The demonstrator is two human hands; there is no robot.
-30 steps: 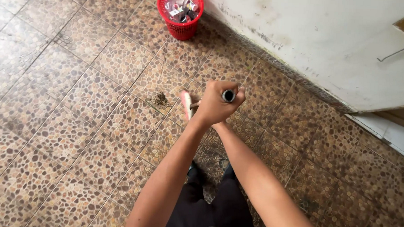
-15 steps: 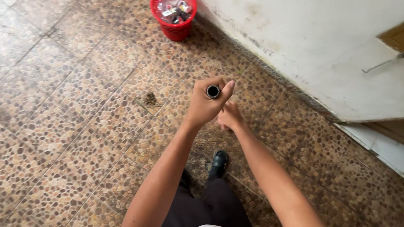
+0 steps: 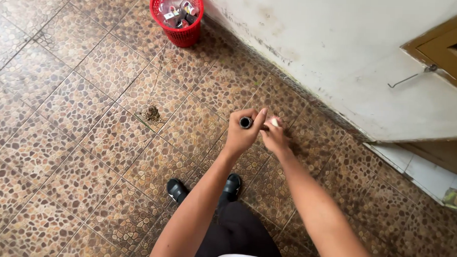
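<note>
Pebble-pattern floor tiles underfoot. Left hand closed around top of dark handle; round end faces camera, long axis running straight down toward floor, lower part hidden behind hand. Right hand just beside left, touching or nearly so, fingers curled narrow on something small and pale; what it is, cannot tell. Left hand is the one on handle. Small dirt pile on floor, left of hands, apart. Red basket near wall, far side, holds bottles and wrappers. Black sandals below hands.
</note>
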